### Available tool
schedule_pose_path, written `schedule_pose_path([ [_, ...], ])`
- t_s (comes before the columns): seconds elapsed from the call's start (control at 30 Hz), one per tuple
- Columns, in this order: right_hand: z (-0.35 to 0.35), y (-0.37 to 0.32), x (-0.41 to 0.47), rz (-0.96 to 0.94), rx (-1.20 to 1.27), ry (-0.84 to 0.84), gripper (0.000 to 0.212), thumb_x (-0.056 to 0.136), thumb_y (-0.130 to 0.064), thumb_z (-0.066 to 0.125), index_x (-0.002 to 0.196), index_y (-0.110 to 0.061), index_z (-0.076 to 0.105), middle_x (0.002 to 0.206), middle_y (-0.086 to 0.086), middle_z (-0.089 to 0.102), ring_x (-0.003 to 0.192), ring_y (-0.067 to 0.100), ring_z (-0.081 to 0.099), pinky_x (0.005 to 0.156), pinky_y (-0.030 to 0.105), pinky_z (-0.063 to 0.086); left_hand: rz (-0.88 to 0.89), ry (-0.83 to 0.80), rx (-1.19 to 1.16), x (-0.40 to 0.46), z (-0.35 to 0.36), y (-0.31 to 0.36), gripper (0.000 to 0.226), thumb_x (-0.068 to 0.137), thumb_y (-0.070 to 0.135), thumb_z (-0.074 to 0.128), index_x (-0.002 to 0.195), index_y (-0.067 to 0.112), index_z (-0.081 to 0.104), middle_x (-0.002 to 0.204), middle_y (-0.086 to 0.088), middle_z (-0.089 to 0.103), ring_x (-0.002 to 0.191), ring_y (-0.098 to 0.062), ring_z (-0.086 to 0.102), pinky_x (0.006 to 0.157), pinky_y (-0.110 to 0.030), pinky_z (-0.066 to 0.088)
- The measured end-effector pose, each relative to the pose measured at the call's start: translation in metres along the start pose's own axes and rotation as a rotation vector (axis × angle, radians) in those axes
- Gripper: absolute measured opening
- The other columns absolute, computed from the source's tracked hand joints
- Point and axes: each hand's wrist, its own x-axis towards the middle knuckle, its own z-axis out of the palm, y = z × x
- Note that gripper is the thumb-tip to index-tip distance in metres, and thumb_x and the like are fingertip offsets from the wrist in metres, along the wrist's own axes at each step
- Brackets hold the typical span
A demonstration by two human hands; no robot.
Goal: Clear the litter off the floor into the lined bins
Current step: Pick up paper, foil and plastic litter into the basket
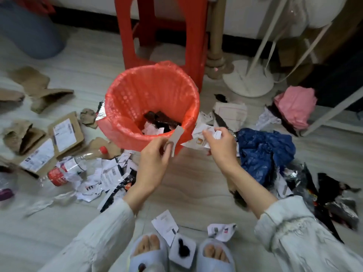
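red-lined bin point(117, 107), upright, paper scraps point(110, 173) around

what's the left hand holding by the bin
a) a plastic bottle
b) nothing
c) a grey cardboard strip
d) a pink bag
c: the left hand pinches a grey cardboard strip just at the near rim of the red-lined bin, while the plastic bottle lies on the floor and the pink bag sits off to the right.

The bin's thin red plastic liner point(137, 91) looks slightly glossy and crinkly. Pale wood-grain floor point(188, 185) is smooth, kinda matt. Torn brown cardboard pieces point(42, 91) look rough and dull. Crumpled blue plastic bag point(263, 152) has some sheen, and the silver-black foil wrappers point(334, 205) are shiny.
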Motion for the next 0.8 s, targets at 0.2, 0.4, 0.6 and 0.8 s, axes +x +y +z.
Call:
schedule_pose_path([
  [0.2,0.036,-0.068,0.025,0.002,0.052,-0.021,0.028,0.086,-0.031,0.061,0.085,-0.004,0.058,0.090,0.014,0.067,0.076,0.025,0.064,0.073,0.040,0.052,-0.148,0.113,0.022,0.057,-0.038,0.003,0.014,0.090,0.014,0.056,0.093,0.008,0.068,0.081,-0.005,0.069,0.070,-0.012,0.055,0.061,-0.015,0.031],
  [0.4,0.039,-0.092,0.020,0.144,0.276,-0.352,0.075,0.089,-0.034,0.061,0.145,-0.004,0.023,0.151,0.008,0.027,0.128,0.024,0.043,0.093,0.042,0.052,-0.181,-0.034,0.229,0.075,-0.060,-0.001,0.042,0.089,0.016,0.058,0.129,0.007,0.051,0.115,-0.014,0.063,0.106,-0.033,0.056,0.093,-0.039,0.043],
  [0.6,0.002,-0.039,-0.007,-0.005,0.030,-0.241,0.036,0.093,-0.025,0.055,0.123,-0.008,0.057,0.112,-0.001,0.057,0.101,0.016,0.057,0.096,0.045,0.049,0.020,-0.088,0.118,0.022,-0.056,0.002,0.023,0.085,0.001,0.056,0.103,0.011,0.067,0.101,0.000,0.066,0.091,-0.014,0.058,0.084,-0.027,0.046],
  [0.8,-0.041,0.061,-0.030,0.113,-0.279,-0.276,0.030,0.090,-0.018,0.058,0.117,-0.005,0.061,0.106,0.007,0.063,0.097,0.016,0.057,0.090,0.032,0.048,0.019,-0.468,0.201,-0.029,-0.011,-0.019,0.020,0.084,0.000,0.054,0.097,0.008,0.066,0.095,-0.007,0.066,0.086,-0.022,0.061,0.078,-0.029,0.045],
])
